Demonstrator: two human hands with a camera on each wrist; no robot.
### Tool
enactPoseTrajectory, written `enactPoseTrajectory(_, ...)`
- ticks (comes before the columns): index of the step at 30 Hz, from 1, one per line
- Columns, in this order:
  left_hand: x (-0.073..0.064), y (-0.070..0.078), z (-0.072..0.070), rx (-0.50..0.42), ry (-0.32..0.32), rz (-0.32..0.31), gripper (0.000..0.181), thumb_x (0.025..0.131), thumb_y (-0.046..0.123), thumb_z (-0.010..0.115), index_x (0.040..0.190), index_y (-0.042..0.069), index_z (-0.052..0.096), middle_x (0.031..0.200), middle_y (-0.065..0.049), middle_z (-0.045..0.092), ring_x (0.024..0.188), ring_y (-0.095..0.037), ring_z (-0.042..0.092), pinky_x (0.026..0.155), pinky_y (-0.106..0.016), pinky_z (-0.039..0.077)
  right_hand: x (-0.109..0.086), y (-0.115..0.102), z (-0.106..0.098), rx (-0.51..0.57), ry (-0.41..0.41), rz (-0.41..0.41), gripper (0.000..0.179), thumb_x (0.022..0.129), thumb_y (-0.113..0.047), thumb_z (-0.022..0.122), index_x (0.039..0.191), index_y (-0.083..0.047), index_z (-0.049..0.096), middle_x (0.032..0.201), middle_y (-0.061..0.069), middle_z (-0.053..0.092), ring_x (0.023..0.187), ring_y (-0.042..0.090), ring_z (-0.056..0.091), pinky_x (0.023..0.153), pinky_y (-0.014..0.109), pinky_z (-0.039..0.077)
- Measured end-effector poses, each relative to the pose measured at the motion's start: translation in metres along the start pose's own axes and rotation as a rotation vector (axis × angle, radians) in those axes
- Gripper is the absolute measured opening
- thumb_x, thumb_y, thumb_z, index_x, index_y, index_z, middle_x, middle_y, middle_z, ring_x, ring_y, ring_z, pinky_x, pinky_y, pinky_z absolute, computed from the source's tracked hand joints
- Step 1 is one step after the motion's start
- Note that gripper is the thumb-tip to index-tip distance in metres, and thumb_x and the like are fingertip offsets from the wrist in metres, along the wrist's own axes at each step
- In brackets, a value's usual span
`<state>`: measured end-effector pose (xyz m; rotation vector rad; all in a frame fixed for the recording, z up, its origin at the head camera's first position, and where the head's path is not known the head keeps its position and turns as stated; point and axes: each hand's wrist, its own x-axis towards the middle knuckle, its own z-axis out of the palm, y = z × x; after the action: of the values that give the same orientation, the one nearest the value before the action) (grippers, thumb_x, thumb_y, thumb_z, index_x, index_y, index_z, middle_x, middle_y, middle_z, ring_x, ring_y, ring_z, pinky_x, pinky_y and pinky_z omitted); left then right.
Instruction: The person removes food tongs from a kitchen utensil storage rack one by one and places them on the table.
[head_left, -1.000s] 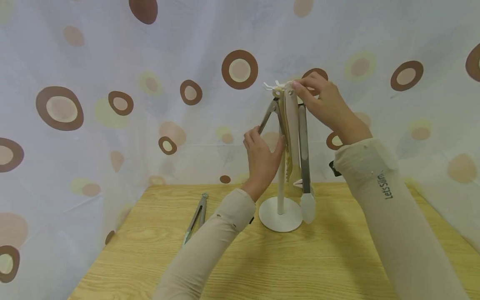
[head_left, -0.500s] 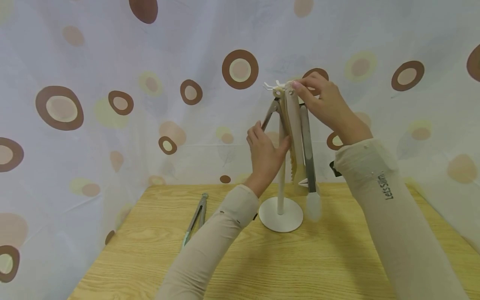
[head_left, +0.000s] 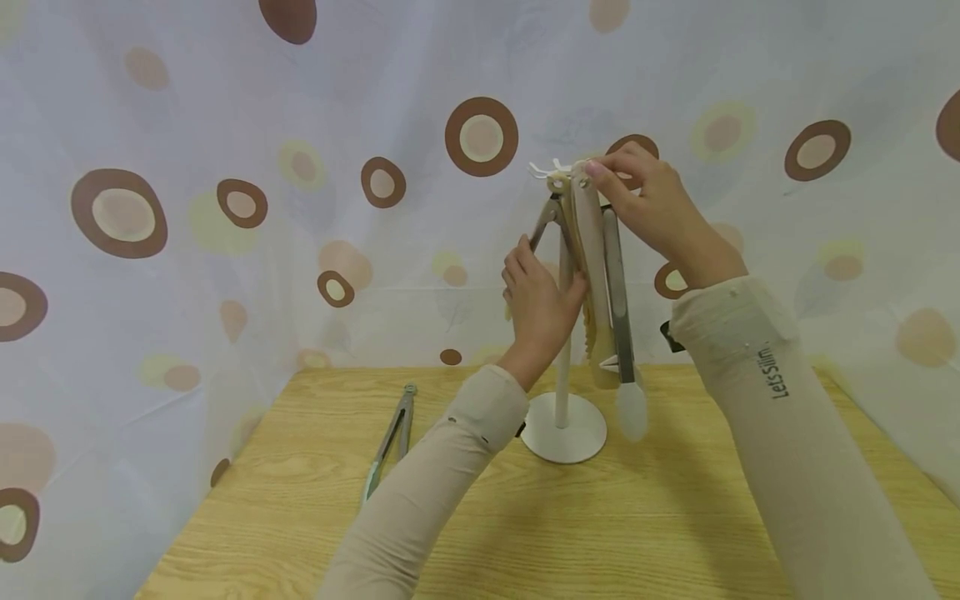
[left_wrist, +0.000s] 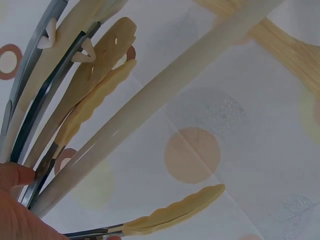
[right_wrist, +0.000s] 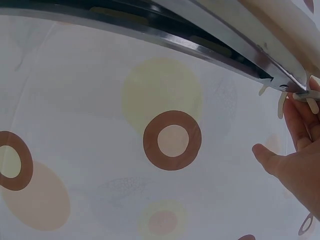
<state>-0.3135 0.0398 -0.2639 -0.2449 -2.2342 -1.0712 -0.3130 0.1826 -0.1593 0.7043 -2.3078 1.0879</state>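
A cream utensil stand point(head_left: 562, 350) with several top hooks carries hanging kitchen tools. My left hand point(head_left: 542, 308) grips tongs with yellow scalloped tips point(left_wrist: 175, 210), thumb at one leg, fingers at the other. The stand's pole passes between those legs. At the hooks, my right hand point(head_left: 652, 204) pinches the top of a beige slotted spatula point(head_left: 591, 242), whose slotted head shows in the left wrist view. Beside the spatula hang metal tongs with pale tips point(head_left: 621, 292). In the right wrist view their hinge lies near my right fingers point(right_wrist: 300, 125).
Another pair of grey tongs point(head_left: 402, 417) lies on the wooden table point(head_left: 480, 525), left of the stand, partly behind my left sleeve. The stand's round white base point(head_left: 573, 446) sits near the table's back. A patterned curtain point(head_left: 225, 100) surrounds the table.
My left hand has shifted right and slightly up. The lower ends of the spatula and pale-tipped tongs have swung right. My right hand stays at the hooks.
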Motion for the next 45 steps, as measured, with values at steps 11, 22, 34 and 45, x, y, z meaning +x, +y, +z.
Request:
enactPoseTrajectory(11,0.003,0.0,0.003,-0.094,-0.008,-0.014,0.085,0.09,0.027,0.068,0.15,0.0,0.014,0.141,-0.02,0.029,0.128,-0.033,0.033,0.101,-0.044,0.039,0.001,0.003,0.0,-0.003,0.002,-0.006,0.045,0.102,-0.038,0.043,0.131,-0.007,0.058,0.121,0.011,0.052,0.12,0.04,0.049,0.093,0.056,0.043)
enactPoseTrajectory(22,0.002,0.009,0.004,0.038,-0.011,-0.045,0.087,0.088,0.031,0.068,0.151,0.004,0.014,0.142,-0.015,0.034,0.128,-0.029,0.036,0.093,-0.05,0.041,0.0,0.004,0.001,0.011,-0.006,0.011,0.046,0.102,-0.039,0.043,0.132,-0.007,0.057,0.122,0.011,0.052,0.12,0.042,0.049,0.092,0.057,0.043)
enactPoseTrajectory(34,0.003,0.01,0.005,0.017,-0.047,-0.091,0.1,0.084,0.035,0.074,0.152,0.005,0.008,0.144,-0.016,0.029,0.131,-0.031,0.033,0.1,-0.048,0.038,0.001,0.003,0.001,0.004,-0.007,0.01,0.046,0.101,-0.04,0.043,0.132,-0.009,0.058,0.122,0.01,0.052,0.119,0.042,0.05,0.091,0.056,0.044)
enactPoseTrajectory(45,0.003,0.007,0.006,0.049,0.033,-0.082,0.082,0.082,0.035,0.075,0.137,-0.005,0.028,0.129,-0.019,0.035,0.117,-0.03,0.04,0.1,-0.039,0.038,0.002,0.001,0.0,0.011,-0.005,0.009,0.045,0.101,-0.038,0.043,0.131,-0.008,0.058,0.12,0.01,0.052,0.119,0.041,0.05,0.09,0.053,0.046)
